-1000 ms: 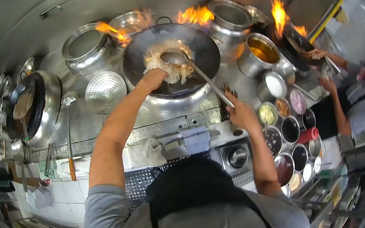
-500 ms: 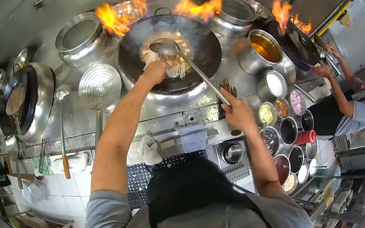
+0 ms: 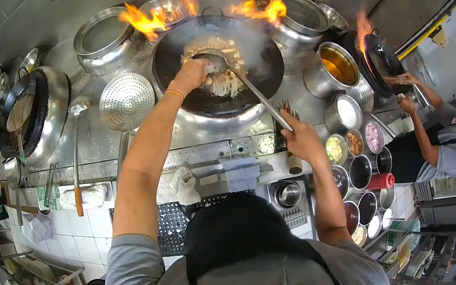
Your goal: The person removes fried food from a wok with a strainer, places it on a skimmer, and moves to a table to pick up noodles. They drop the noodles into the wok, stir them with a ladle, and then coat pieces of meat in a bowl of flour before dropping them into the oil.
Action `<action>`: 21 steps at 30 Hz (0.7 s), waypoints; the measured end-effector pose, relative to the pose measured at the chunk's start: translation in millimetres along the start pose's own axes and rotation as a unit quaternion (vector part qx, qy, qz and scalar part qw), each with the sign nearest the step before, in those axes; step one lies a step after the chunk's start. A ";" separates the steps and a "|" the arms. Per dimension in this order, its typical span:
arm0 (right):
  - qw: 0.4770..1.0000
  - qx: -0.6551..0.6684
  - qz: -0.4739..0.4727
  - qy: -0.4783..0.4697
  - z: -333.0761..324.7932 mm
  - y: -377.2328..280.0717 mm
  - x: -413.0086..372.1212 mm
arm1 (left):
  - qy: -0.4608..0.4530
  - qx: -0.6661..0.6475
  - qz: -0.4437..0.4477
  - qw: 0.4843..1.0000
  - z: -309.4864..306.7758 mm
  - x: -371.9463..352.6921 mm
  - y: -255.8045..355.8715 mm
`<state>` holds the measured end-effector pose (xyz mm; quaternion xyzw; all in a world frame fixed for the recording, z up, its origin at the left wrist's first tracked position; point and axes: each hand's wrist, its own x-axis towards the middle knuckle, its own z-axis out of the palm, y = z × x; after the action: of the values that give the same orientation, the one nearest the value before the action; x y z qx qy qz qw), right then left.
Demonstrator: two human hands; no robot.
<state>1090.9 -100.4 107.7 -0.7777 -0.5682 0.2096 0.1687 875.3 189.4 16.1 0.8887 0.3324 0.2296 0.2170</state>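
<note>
Steel-grey, a long ladle (image 3: 257, 94) slants across a black wok (image 3: 265, 71), its bowl over pale noodles (image 3: 228, 86) at the centre. The person's right hand (image 3: 304, 139) wraps its fingers around the handle's near end, likely the coolest hold; the ladle should feel stiff and fairly weighty. The noodles look soft, slippery and easily torn. The left hand (image 3: 190, 75) reaches to them beside the bowl; its fingertips are hidden, so their grip cannot be told. Smoke (image 3: 250, 36) blurs the wok's far side.

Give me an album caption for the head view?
Flames behind the wok; left hand by noodles, right hand gripping a ladle.
</note>
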 end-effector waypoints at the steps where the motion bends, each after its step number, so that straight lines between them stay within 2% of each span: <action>1: 1.000 -0.001 -0.002 0.000 -0.5 1.3 1.6 | 0.051 0.022 0.018 0.998 -1.3 1.3 -0.6; 2: 1.000 0.002 -0.003 -0.001 0.2 3.6 3.5 | 0.053 0.023 0.017 0.998 -2.0 3.0 1.9; 4: 1.000 0.005 -0.004 -0.003 2.9 9.3 7.0 | -0.014 0.056 -0.027 0.998 0.1 4.1 9.2; 7: 0.999 0.028 -0.018 0.014 5.8 16.1 11.5 | -0.066 0.110 0.014 0.992 14.6 -1.0 7.2; 10: 1.000 0.009 -0.004 0.012 5.9 15.5 11.8 | -0.091 0.167 0.012 0.982 28.2 -6.5 -1.4; 11: 0.999 0.041 -0.010 0.018 5.0 16.2 9.0 | -0.103 0.166 -0.001 0.981 22.5 -11.0 7.3; 13: 0.997 0.077 -0.014 0.023 11.5 20.9 4.3 | -0.100 0.160 -0.002 0.982 16.7 -12.9 12.1; 15: 0.989 0.106 -0.063 0.077 21.0 23.9 2.4 | -0.100 0.154 -0.002 0.983 13.5 -12.9 14.2; 19: 0.999 0.039 -0.009 0.031 9.2 11.0 7.3 | -0.116 0.151 -0.010 0.982 5.9 -10.5 22.2; 21: 0.993 0.079 -0.058 0.067 8.7 18.6 14.9 | -0.119 0.156 0.000 0.981 6.7 -7.6 19.0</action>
<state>1105.4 -91.5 89.0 -0.7402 -0.5813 0.1913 0.2787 883.2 169.6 19.0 0.9326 0.3358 0.0674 0.1135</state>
